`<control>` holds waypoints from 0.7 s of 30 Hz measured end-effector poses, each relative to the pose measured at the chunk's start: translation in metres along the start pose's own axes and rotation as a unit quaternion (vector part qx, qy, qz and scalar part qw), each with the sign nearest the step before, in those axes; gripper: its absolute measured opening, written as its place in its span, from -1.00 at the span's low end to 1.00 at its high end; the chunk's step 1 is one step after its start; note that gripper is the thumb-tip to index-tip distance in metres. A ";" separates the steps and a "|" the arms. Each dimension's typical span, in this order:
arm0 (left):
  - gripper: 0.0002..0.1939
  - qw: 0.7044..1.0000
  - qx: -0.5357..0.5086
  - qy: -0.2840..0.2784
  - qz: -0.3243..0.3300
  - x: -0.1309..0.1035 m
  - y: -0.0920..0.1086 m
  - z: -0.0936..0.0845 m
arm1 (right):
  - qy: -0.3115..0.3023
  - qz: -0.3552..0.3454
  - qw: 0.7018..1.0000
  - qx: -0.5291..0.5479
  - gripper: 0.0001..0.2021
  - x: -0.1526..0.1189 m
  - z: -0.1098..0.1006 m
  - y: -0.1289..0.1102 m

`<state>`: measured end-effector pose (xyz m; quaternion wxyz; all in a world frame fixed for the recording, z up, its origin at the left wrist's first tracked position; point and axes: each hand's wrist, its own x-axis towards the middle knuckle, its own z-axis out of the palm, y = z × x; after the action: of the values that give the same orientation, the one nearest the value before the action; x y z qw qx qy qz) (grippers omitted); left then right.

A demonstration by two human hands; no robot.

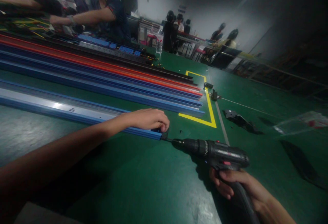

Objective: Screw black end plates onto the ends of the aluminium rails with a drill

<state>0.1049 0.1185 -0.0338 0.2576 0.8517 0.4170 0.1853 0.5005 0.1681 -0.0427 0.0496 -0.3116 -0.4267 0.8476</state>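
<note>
My right hand (238, 183) is wrapped round the handle of a black cordless drill (220, 153). The drill lies level and points left, its thin bit (167, 140) reaching the end of a blue rail (147, 133). At that end sits a small black end piece (164, 135). My left hand (151, 119) rests over the rail's end with its fingers curled down on the black end piece. The fingertips are partly hidden, and the rail runs off to the left under my forearm.
Several blue and red rails (153, 77) lie side by side behind. Yellow tape (197, 120) marks the green table (143, 169). Black parts (241, 121) and a clear plastic bag (299, 123) lie right. A water bottle (159, 41) stands at the back; a co-worker's arm (89, 17) is at back left.
</note>
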 end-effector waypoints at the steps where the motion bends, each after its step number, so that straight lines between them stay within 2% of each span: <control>1: -0.76 1.000 0.000 0.000 -0.001 0.000 0.000 0.000 | 0.001 -0.004 1.000 0.001 -0.79 0.000 0.000 0.001; 9: -0.77 1.000 -0.003 -0.002 -0.002 0.000 0.002 0.000 | -0.014 0.001 1.000 -0.004 -0.78 0.001 -0.002 0.003; 21: -0.76 1.000 -0.002 0.002 0.005 0.000 0.000 0.000 | 0.006 0.003 1.000 0.011 -0.81 0.000 -0.001 0.003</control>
<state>0.1050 0.1188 -0.0340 0.2574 0.8530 0.4129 0.1890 0.5015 0.1673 -0.0459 0.0531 -0.3178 -0.4160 0.8504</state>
